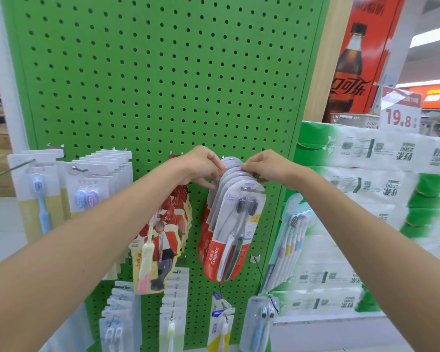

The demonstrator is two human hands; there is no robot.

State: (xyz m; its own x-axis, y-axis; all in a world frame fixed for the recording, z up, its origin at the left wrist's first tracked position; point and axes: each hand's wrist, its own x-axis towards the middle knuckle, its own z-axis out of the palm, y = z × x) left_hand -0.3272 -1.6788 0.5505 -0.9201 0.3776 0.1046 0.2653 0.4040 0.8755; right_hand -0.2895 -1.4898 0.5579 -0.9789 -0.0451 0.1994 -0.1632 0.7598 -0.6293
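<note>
Several Colgate toothbrush packs (229, 232) hang in a row from one hook on a green pegboard (163, 72). Each pack has a clear blister and a red base. My left hand (201, 165) pinches the top edges of the packs from the left side. On the right, my right hand (267, 166) pinches the same top edges. Both arms reach forward from the lower corners. The hook itself is hidden behind the packs and my fingers.
Red toothbrush packs (163, 240) hang just left of the Colgate row, and white packs (97, 184) further left. More packs (173, 301) hang on lower hooks. Stacked tissue bales (366, 199) stand on the right beside a 19.8 price sign (400, 115).
</note>
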